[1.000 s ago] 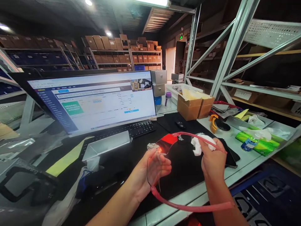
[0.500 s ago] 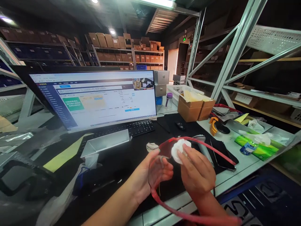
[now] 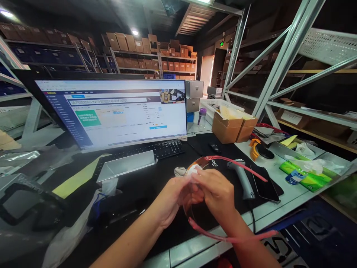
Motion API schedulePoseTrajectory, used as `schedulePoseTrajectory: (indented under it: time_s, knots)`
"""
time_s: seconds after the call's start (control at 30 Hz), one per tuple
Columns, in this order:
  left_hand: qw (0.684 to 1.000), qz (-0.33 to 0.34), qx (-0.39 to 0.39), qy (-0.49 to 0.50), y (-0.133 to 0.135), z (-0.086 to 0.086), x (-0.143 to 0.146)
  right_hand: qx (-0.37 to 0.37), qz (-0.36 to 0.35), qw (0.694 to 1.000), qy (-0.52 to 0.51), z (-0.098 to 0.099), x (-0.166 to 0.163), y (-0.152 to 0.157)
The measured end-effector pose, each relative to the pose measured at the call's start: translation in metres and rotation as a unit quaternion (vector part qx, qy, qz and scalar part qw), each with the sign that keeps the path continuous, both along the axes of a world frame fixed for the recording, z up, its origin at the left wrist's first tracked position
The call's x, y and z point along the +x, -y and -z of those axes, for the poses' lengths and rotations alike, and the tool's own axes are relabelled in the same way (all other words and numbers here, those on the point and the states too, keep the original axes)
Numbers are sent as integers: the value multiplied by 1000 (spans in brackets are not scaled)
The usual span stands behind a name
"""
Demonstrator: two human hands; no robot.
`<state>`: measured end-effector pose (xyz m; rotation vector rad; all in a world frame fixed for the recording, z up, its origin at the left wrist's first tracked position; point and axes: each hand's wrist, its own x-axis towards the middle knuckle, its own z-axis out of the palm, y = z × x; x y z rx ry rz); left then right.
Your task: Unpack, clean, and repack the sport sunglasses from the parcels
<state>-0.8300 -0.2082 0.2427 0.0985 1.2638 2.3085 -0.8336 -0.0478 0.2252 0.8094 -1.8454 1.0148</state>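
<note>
A pair of glasses with reddish-pink temples [image 3: 206, 233] and tinted lenses is held over the black desk mat. My left hand [image 3: 174, 195] is closed around the lens part of the glasses. A crumpled white tissue [image 3: 195, 169] is pinched in the fingers of my right hand [image 3: 217, 190] and pressed to the lens beside the left fingertips. The fingers partly hide the tissue and the lenses. Just behind the hands is a small crumpled off-white piece [image 3: 179, 171]. Near my right hand lie a grey barcode scanner [image 3: 245, 182] and a dark phone [image 3: 264, 182].
A monitor [image 3: 128, 111] and keyboard [image 3: 167, 149] stand behind the hands, with an open silver box [image 3: 126, 167] in front. Cardboard boxes [image 3: 227, 128], a tape dispenser [image 3: 255, 149], a small bottle [image 3: 295, 176] and a green tissue pack [image 3: 315, 182] are at the right. Clear plastic bags [image 3: 25, 208] lie left.
My right hand has moved left with the tissue, from apart to against the lens by my left hand. The glasses have shifted slightly, and the camera view has tilted a little.
</note>
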Motion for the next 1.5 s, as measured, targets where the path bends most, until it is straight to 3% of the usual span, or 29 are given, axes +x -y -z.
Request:
schedulePoseTrajectory:
  time_s: [0.2,0.37,0.53,0.7,0.77,0.87,0.97,1.07,1.2,1.4,1.5]
  knots:
    - [1000,3,-23,0,3,-5,3,-6,-74,996,44,-6,4,-1]
    - [999,19,-32,9,-1,1,3,-84,-59,988,115,3,16,-3]
    - [998,50,-42,-5,-5,11,3,-173,-37,956,234,10,27,-5]
    - [999,37,-23,25,-8,10,6,-224,-78,925,297,8,33,-15]
    - [999,24,-19,37,-8,8,6,-221,-51,938,262,8,37,-19]
    - [999,4,-29,36,-7,5,4,-164,87,979,88,9,40,-22]
    - [999,-2,-22,38,-7,4,4,-51,203,974,-87,10,35,-20]
    - [999,19,4,35,-9,5,5,35,233,964,-125,11,22,-13]
    - [999,36,8,27,-7,7,6,30,202,974,-97,11,9,1]
    - [1000,13,6,-18,3,4,-1,24,29,999,-28,3,9,7]
    - [1000,10,2,-6,4,4,-4,40,-4,999,-2,-3,11,4]
